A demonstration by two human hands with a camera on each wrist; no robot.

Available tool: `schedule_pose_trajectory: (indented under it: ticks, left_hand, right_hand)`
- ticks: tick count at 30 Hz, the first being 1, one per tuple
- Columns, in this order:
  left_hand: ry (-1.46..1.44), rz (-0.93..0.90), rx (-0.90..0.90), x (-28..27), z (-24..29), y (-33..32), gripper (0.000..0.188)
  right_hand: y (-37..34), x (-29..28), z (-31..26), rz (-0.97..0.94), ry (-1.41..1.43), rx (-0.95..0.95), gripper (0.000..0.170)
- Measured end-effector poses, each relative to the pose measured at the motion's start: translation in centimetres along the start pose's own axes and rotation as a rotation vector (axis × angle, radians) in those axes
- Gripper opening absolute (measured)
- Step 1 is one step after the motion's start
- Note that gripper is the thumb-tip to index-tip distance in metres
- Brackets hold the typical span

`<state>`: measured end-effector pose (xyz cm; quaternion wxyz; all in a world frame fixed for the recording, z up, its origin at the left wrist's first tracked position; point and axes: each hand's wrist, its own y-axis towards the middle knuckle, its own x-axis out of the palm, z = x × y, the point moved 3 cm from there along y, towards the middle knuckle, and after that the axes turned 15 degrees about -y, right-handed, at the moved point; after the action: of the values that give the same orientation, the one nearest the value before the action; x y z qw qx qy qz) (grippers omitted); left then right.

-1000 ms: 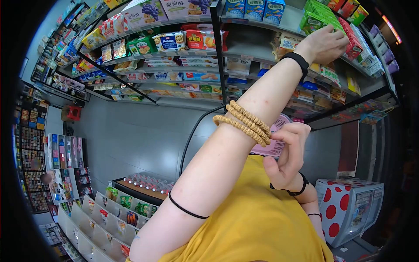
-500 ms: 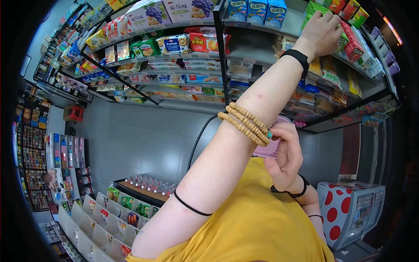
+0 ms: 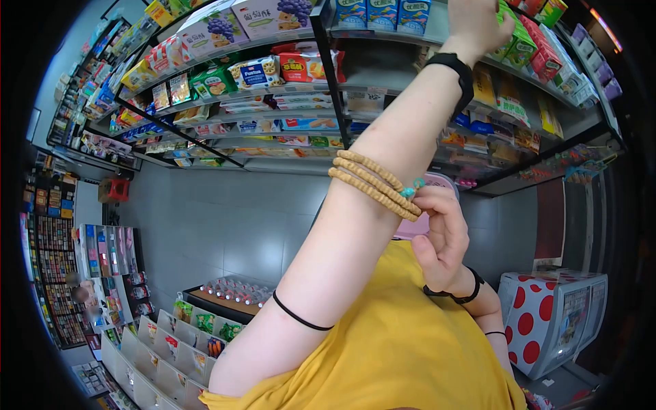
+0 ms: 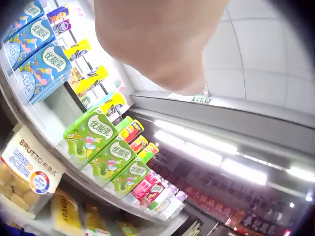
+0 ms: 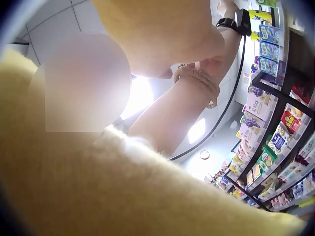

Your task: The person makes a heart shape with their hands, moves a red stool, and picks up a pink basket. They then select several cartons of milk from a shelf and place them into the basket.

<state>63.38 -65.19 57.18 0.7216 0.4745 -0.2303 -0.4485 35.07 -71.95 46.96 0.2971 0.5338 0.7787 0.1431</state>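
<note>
My left arm stretches up toward the shelves, and the left hand (image 3: 478, 26) is cut off by the top of the head view, its fingers loosely bent with nothing seen in them. Beside it stand green drink cartons (image 3: 521, 44), which the left wrist view shows lined up on the shelf (image 4: 120, 162). Round the left forearm goes a wooden bead bracelet (image 3: 365, 183) in several loops, with teal beads (image 3: 410, 190) at its right side. My right hand (image 3: 444, 229) pinches the bracelet by these teal beads, thumb apart from the bent fingers.
A pink basket (image 3: 441, 179) is partly hidden behind the right hand. Blue cartons (image 3: 383, 15) and packaged biscuits (image 3: 254, 72) fill the shelves ahead. Snack bins (image 3: 160, 348) stand at lower left, a red-dotted freezer (image 3: 526, 321) at right.
My left hand has moved up and left, away from over the green cartons. The bracelet has shifted round the forearm, bringing its teal beads into view at my right fingertips.
</note>
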Motion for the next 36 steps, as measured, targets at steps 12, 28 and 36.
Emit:
schedule_pose_trajectory:
  ticks: [12,28,36]
  left_hand:
    - [-1.814,0.301,-1.055,4.8,-11.5,-0.3,0.026]
    - [-2.061,0.871,-1.343,3.7,-14.1,-7.9,0.026]
    - [-2.084,0.86,-1.324,2.7,-15.8,-9.4,0.024]
  right_hand:
    - [0.2,-1.4,-0.1,-0.16,-0.101,-0.077,0.038]
    - [-1.6,-1.2,1.0,-0.389,-0.048,0.139,0.05]
    - [-1.9,-1.1,2.4,-0.379,0.143,0.108,0.043]
